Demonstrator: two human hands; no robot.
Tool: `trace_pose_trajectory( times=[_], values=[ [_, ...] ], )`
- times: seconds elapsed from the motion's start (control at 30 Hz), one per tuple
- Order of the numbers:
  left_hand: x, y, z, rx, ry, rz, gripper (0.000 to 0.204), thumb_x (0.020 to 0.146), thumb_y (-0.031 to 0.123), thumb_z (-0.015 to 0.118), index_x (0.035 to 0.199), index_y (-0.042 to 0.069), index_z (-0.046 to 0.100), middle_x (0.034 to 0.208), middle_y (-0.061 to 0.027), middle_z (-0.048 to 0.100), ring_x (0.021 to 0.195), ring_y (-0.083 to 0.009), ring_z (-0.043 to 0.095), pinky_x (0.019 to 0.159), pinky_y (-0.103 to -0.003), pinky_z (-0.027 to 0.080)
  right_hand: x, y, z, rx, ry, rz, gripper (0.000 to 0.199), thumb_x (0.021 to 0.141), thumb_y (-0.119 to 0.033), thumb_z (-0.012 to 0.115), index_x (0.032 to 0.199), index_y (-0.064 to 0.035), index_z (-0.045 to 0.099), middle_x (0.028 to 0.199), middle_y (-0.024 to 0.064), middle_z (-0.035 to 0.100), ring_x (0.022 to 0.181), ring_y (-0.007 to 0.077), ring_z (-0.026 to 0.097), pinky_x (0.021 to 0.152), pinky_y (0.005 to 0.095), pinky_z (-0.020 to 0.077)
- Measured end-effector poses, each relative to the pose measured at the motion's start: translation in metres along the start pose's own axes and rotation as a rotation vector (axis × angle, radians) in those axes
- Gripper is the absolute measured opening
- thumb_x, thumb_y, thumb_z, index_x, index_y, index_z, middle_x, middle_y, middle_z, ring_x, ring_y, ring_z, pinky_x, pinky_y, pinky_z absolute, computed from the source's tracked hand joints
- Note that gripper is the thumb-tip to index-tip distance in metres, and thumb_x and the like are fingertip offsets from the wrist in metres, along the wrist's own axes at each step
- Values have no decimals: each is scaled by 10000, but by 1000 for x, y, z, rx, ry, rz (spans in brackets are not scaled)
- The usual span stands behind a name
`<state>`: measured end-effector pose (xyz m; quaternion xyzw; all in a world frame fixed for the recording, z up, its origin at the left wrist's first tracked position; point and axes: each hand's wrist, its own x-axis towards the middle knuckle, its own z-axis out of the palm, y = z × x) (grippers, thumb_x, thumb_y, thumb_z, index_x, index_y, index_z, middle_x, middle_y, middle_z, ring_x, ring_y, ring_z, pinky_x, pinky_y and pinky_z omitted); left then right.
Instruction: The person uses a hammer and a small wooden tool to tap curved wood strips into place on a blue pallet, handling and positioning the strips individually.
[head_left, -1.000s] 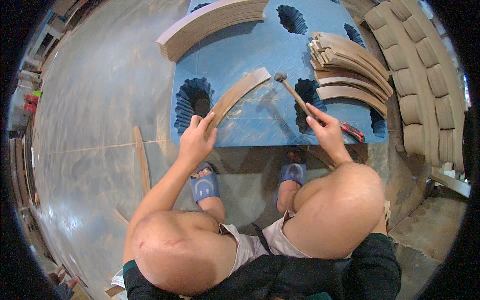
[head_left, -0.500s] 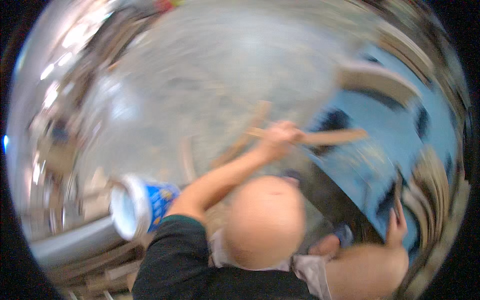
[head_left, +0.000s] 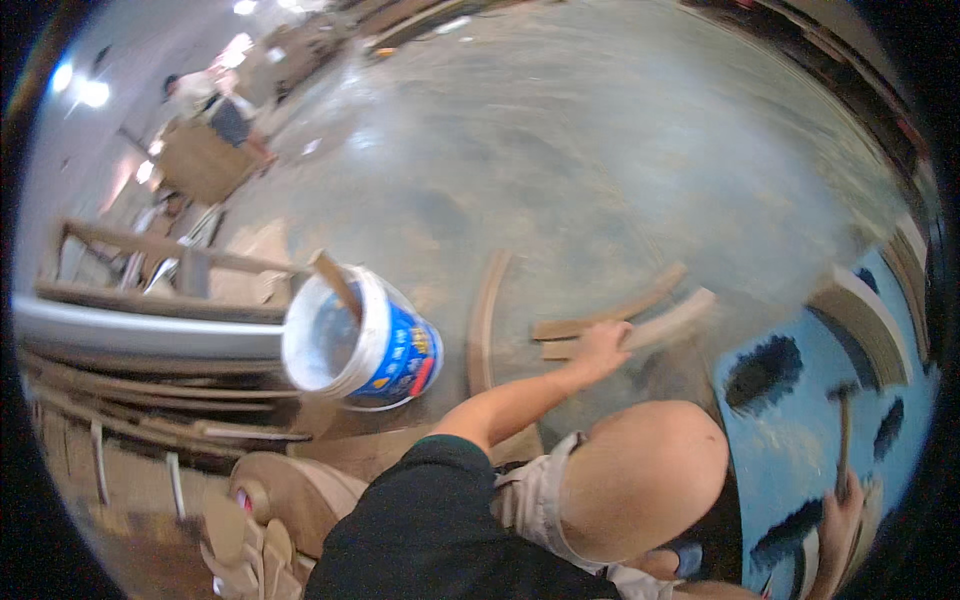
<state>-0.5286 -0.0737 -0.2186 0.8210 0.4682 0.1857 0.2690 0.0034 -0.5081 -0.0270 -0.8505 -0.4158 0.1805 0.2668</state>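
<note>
My left hand [head_left: 604, 350] is closed around a curved wooden strip [head_left: 672, 322] at floor level, right beside a second curved strip [head_left: 610, 312]. A third curved strip [head_left: 487, 320] lies farther left, by a white bucket [head_left: 372, 340] with a blue label. In the bucket leans a wooden stick [head_left: 338, 286]. At the lower right my right hand [head_left: 842, 512] grips a hammer [head_left: 845, 430] by its handle, head upward, over a blue board [head_left: 770, 440] with dark patches. Part of that hand is cut off by the dark rim.
A thick curved wooden piece [head_left: 868, 310] stands on the blue board at the right. Wooden frames and planks [head_left: 160, 395] are stacked at the left. Flat wooden pieces [head_left: 255, 545] lie at the lower left. Far off, a person [head_left: 215, 105] is beside a brown panel [head_left: 203, 160].
My left hand has carried the strip from near the blue board's edge left to the other strip. The view has swung right, and the bucket shows more fully. The hammer stays in my right hand.
</note>
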Motion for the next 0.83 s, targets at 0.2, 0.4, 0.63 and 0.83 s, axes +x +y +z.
trace_pose_trajectory(
  times=[0.2,0.4,0.63,0.83],
  values=[
    [-8,-40,24,337,-24,-119,814,893,478,919,1552,86,646,1377,-157,704,1276,-393,668,1041,-548,538,73,-240,94,288,-432,107,373,1129,-178,681,1484,-62,692,759,-52,561,521,83,508,470,296,414],
    [-1,-39,31,338,-5,-85,763,940,490,880,1570,122,655,1394,-112,687,1338,-352,615,1116,-504,492,72,-289,257,667,-343,93,473,1151,-243,701,1589,-75,641,904,18,666,622,122,619,531,314,520],
    [-24,-66,8,329,-28,2,651,985,412,848,1574,192,677,1331,-90,671,1246,-339,620,1054,-493,508,57,-297,369,295,-308,110,624,1163,-232,629,1757,-338,467,915,258,768,822,431,780,774,566,608],
    [-29,-63,2,470,-124,82,684,1021,388,823,1669,316,615,1351,-94,646,1220,-329,611,1033,-511,518,68,-255,414,48,-231,-81,698,1155,-254,619,1799,-358,371,930,328,763,901,552,765,826,623,585]
  ],
)
